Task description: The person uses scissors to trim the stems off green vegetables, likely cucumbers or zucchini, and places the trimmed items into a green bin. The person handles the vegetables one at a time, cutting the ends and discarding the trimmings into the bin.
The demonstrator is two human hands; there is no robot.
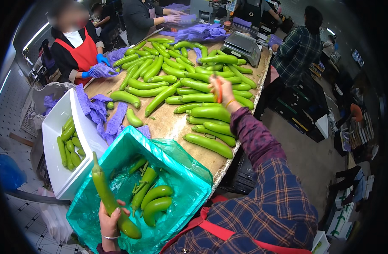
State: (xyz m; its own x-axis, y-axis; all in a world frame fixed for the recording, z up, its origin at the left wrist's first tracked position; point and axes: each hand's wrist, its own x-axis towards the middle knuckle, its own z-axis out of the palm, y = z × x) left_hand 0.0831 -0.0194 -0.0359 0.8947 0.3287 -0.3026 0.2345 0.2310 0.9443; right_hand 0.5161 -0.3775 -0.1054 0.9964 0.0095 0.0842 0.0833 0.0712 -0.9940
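Note:
My left hand [110,219] grips a long green eggplant [106,192], its stem end up, over a box lined with teal plastic [187,190]. Inside that box lie a few green eggplants [157,195] and several cut stem pieces [139,186]. Out over the table, my right hand [224,90] is closed around an orange-handled hand tool [218,90]; its dark tip is blurred. Below and around that hand, many green eggplants [209,145] are spread in rows and piles on the wooden table [168,128].
A white foam box [59,187] with smaller eggplants stands left of the lined box. Purple foam net sleeves [95,109] lie beside it, more [197,33] at the far end near a weighing scale [241,46]. A person in a red apron [81,52] and other people work around the table.

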